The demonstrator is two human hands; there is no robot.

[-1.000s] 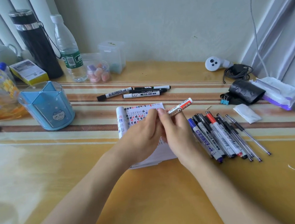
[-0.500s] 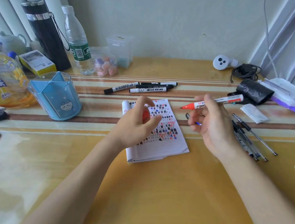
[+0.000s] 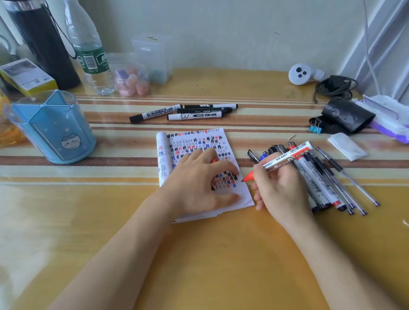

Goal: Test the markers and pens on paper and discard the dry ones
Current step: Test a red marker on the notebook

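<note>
The notepad (image 3: 198, 143) lies flat, its page crowded with black, blue and red hashes. The right hand (image 3: 280, 190) grips the uncapped red marker (image 3: 288, 158), tip at the notepad's right edge. The left hand (image 3: 196, 185), on the page, holds its cap (image 3: 213, 160). Three capped black markers (image 3: 195, 115) lie beyond the notepad, and mixed pens (image 3: 324, 184) lie heaped to its right.

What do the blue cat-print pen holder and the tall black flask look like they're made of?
Blue cat-print pen holder: likely glossy plastic, given its clear, see-through outer wall. Tall black flask: probably metal, a dark body under a shiny silver band near the top.

Glossy wooden table (image 3: 220, 264), matt paper pad (image 3: 197, 140), translucent plastic pen holder (image 3: 55, 128).
</note>
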